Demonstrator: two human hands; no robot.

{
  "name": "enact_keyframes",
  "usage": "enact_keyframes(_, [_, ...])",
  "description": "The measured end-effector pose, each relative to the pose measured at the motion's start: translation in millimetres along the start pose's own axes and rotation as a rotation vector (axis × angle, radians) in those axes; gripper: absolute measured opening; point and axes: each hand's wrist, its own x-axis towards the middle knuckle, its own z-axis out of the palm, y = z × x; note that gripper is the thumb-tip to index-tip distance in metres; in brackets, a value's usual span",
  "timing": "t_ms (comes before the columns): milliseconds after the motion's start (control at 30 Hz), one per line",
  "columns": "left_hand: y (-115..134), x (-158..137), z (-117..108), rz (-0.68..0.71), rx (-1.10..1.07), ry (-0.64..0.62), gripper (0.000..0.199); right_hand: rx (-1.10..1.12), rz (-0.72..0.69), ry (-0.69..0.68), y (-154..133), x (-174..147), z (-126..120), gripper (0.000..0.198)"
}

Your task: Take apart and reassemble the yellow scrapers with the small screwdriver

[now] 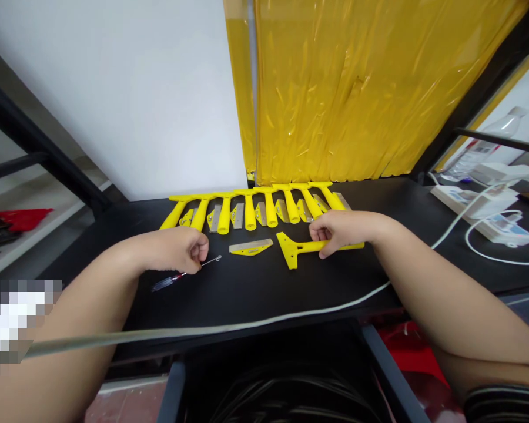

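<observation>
My right hand [337, 231] is closed around a yellow scraper handle [287, 249], whose wide flat head points left. Just left of that head lies a metal blade [250, 246] with a yellow clamping plate and small screws on it. My left hand [180, 249] has its fingers curled in, over a screwdriver [165, 283] with a clear handle; whatever those fingers hold is hidden. Two tiny metal pieces [218, 258] sit at the screwdriver's tip. Behind both hands, several yellow scraper handles [250, 212] stretch in a row, with blades and plates [237, 215] between them.
A white cable [308, 317] crosses the front of the black tabletop [247, 294]. To the right are power strips [489, 217] and a clear plastic bottle [480, 147]. A white panel [136, 88] and yellow plastic sheeting [357, 88] rise behind. Below the front edge is an open drawer [171, 390].
</observation>
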Motion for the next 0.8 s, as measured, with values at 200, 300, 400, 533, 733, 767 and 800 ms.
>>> enact_keyframes(200, [-1, 0, -5, -0.027, -0.011, 0.003, 0.023, 0.022, -0.005, -0.004, -2, -1, -1, 0.036])
enact_keyframes(300, [0, -1, -5, -0.015, -0.011, 0.008, 0.026, 0.021, 0.007, -0.006, -4, -1, -1, 0.036])
enact_keyframes(400, [0, -1, -6, -0.013, 0.013, 0.011, 0.027, 0.029, 0.021, -0.004, -4, -1, 0, 0.039])
enact_keyframes(533, [-2, 0, -6, 0.053, 0.046, 0.046, 0.021, 0.020, 0.021, 0.000, -3, -2, 0, 0.043])
enact_keyframes(733, [5, -1, -5, 0.237, 0.009, 0.145, 0.015, 0.049, -0.118, 0.213, -14, -2, 3, 0.045])
enact_keyframes(767, [8, -2, -5, 0.277, -0.007, 0.162, 0.016, 0.074, -0.175, 0.296, -18, 0, 5, 0.041])
enact_keyframes(800, [11, -2, -3, 0.316, -0.023, 0.177, 0.018, 0.103, -0.228, 0.381, -23, 3, 7, 0.036])
